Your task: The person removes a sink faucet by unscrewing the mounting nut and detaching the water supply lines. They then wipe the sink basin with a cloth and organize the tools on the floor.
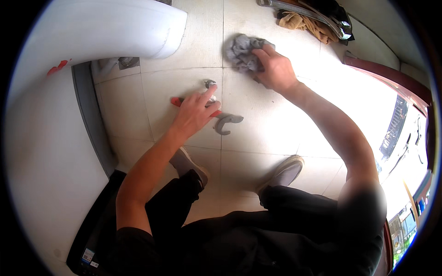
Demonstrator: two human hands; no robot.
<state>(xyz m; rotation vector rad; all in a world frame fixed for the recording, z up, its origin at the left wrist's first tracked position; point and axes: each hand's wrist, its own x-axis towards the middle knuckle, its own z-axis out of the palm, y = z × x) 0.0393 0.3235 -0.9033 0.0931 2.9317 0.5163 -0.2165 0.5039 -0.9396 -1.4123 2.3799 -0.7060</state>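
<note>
My right hand [277,71] grips a crumpled grey rag [245,51] against the tiled floor, fingers bunched into the cloth. Nearer the middle, my left hand [195,110] has its fingers around a small shiny metal fitting [211,84], the index finger along its top. Part of that fitting is hidden by the fingers. Beneath this hand lies a wrench with a red handle [176,101] and a grey hook-shaped open jaw [227,122]. The hand covers the middle of the wrench's handle.
A large white rounded fixture [138,32] with a red smear fills the upper left. Brown cloth [304,24] and dark items lie by the far right wall. A floor drain [129,62] sits beside the fixture. My shoes [285,172] stand close behind the tool.
</note>
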